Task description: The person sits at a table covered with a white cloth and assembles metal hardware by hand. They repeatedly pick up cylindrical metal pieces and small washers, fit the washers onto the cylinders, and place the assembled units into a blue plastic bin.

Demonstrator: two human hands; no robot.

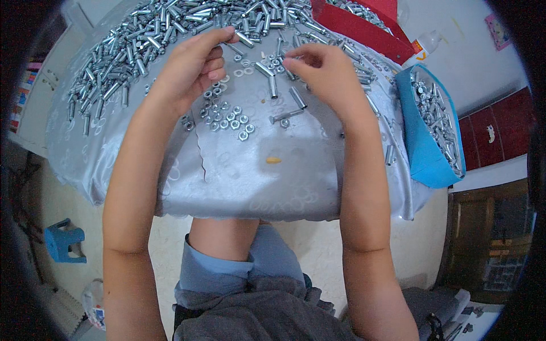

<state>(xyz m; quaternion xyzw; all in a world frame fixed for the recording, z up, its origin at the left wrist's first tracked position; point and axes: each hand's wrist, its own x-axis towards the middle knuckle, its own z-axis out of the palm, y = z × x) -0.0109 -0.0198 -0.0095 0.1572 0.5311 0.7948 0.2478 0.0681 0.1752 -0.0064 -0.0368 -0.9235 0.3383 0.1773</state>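
My left hand is closed above the table, thumb and forefinger pinched at the end of a shiny metal sleeve. Across from it, my right hand curls with its fingertips together over some nuts; whatever it may hold is hidden. Between the hands lie flat washers, loose sleeves and a bolt with a hex head. A cluster of hex nuts sits below my left hand, on the silvery tablecloth.
A large heap of metal sleeves spreads over the far and left table. At the right edge stands a blue bin of bolts; a red box is at the far right. A small yellow piece lies near the front.
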